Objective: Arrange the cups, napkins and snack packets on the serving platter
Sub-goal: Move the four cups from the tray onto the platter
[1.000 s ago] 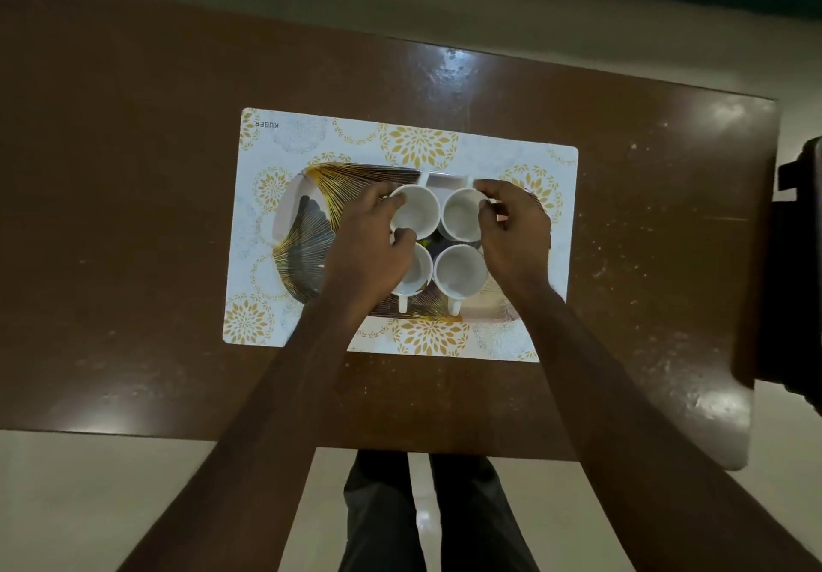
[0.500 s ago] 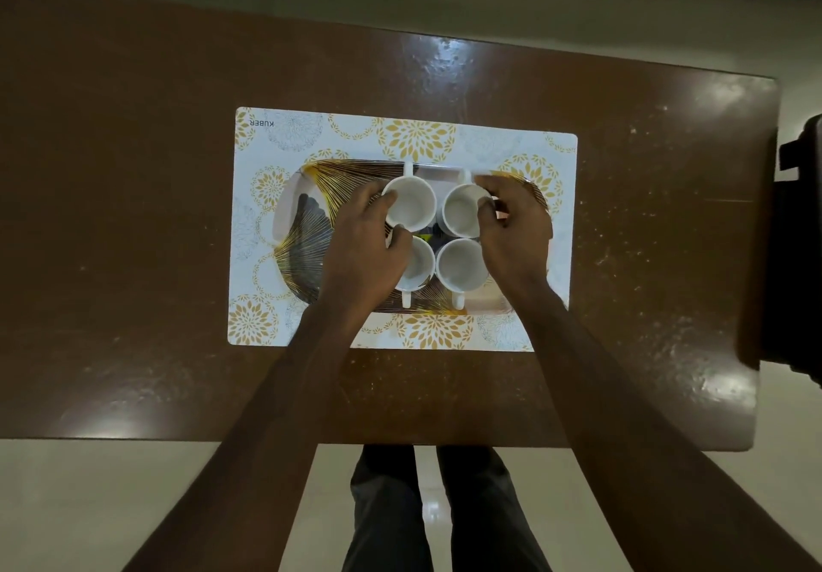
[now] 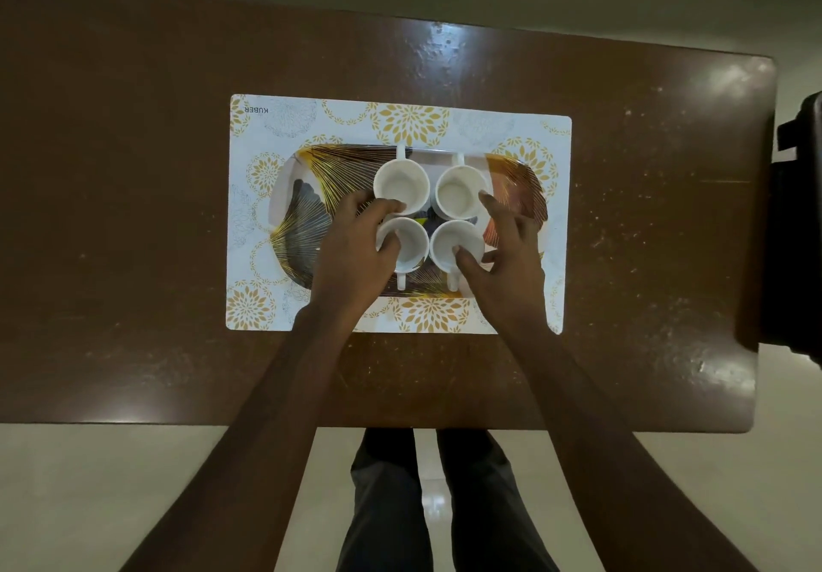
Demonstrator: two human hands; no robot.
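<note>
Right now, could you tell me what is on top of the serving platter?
Four empty white cups stand on the platter in a two-by-two block. The left hand and right hand cover the platter beside the near cups.

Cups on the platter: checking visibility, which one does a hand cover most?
The near-left cup, its left side under the left hand; the others show nearly whole rims.

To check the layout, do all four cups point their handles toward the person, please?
No, the far left cup and far right cup point their handles away; only the near left cup and near right cup do.
</note>
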